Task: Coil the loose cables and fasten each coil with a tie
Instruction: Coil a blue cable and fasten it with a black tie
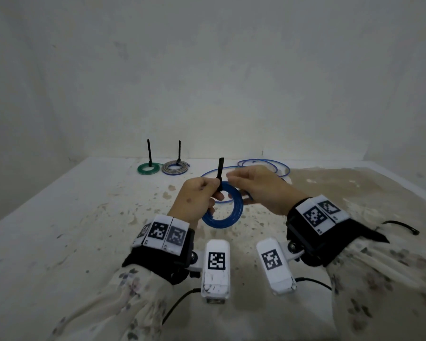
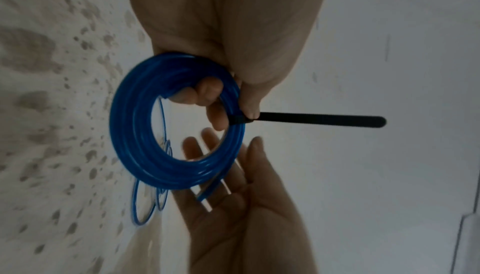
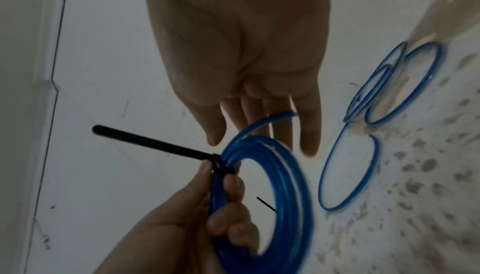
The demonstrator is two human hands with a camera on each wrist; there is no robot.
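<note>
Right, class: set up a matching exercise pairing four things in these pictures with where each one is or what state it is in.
Things:
1. blue coil
2. green coil
3. thin blue cable
4. right hand

States:
A. lying loose, untied, on the table
B. open, fingers straight
C. tied, resting at the table's far edge
D. held in the left hand, black tie around it

Pairs: 1-D, 2-C, 3-A, 4-B

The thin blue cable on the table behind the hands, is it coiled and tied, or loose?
Loose: the thin blue cable lies in open loops on the table, no tie around it.
</note>
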